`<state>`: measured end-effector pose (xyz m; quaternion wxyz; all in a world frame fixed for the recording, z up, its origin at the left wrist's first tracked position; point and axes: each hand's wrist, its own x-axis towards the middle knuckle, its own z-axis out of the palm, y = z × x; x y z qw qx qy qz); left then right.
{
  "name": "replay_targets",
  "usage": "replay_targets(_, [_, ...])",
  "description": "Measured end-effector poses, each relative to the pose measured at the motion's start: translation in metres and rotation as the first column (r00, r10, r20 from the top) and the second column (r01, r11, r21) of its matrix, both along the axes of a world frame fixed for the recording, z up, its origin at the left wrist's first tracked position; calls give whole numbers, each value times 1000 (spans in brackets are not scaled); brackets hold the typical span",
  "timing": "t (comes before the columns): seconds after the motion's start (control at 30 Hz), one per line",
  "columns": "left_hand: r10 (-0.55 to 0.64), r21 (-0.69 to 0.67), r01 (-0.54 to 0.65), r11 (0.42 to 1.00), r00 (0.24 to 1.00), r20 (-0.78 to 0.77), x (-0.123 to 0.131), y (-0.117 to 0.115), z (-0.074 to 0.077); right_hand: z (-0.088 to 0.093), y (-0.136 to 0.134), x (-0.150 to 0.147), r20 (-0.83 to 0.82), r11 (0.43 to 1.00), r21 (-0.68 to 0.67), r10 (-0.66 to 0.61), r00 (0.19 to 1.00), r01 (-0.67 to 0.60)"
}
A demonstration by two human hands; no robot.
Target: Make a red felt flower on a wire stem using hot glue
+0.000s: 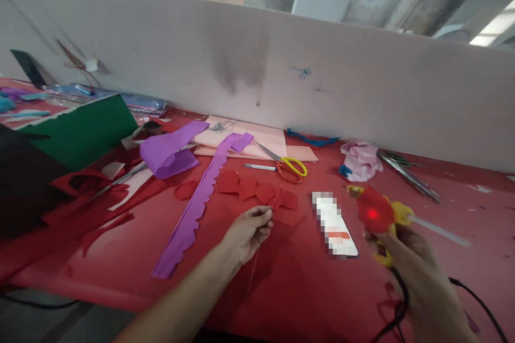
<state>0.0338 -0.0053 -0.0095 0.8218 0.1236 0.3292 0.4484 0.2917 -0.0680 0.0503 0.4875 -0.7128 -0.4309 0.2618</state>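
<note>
My left hand (pixel 251 230) is closed in a pinch over the middle of the table. Its fingertips hold a thin stem (pixel 254 265), perhaps wire, that hangs below them, with a small red crepe-paper piece (pixel 277 199) at its top. Just beyond lies a row of red paper petals (pixel 247 188), partly overlapped by what I hold. On the right, my right hand (pixel 406 252) grips a red and yellow glue gun (pixel 374 211), its red light glowing. A translucent glue stick (pixel 440 229) sticks out of its back, and a black cord trails below.
A phone (pixel 336 225) lies between my hands. Yellow-handled scissors (pixel 284 161) and a pen (pixel 259 167) rest behind the petals. A scalloped purple strip (pixel 193 209) crosses the left side, near red scraps (pixel 108 230). Crumpled pink paper (pixel 362 161) sits before the white partition (pixel 257 59).
</note>
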Motion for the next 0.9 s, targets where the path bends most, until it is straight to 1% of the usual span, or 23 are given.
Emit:
replay_targets(0.03, [-2,-3,2,1000,1000,6,0,0,1,-1,-6,-14,-126,999,1,33,992,-33])
replay_targets(0.07, [-4,-8,4,1000,1000,12,0,0,2,-2,-11,-26,-207,997,-21,64,976,-70])
replay_targets(0.1, [-4,-13,5,1000,1000,17,0,0,3,-5,-15,-36,-252,995,-31,87,964,-98])
replay_targets(0.17, [-6,-19,6,1000,1000,31,-1,0,3,-11,-22,-52,-269,988,-75,113,957,-138])
replay_targets(0.27, [-11,-28,13,1000,999,48,-2,0,3,-17,-26,-66,-282,971,-149,141,949,-188])
replay_targets(0.4, [-34,-37,35,999,998,45,-2,0,3,-15,-26,-83,-370,958,-165,160,915,-234])
replay_targets(0.47, [-41,-36,43,998,998,45,-2,0,3,-12,-26,-91,-386,957,-151,175,906,-249])
replay_targets(0.6, [-53,-33,55,998,997,62,-3,0,1,-8,-27,-99,-376,961,-139,174,910,-241])
replay_targets(0.73, [-62,-33,65,997,996,71,-3,0,1,-7,-27,-102,-351,953,-188,161,922,-238])
replay_targets(0.9, [-64,-37,66,997,996,67,-3,0,5,-7,-24,-103,-323,934,-214,209,923,-286])
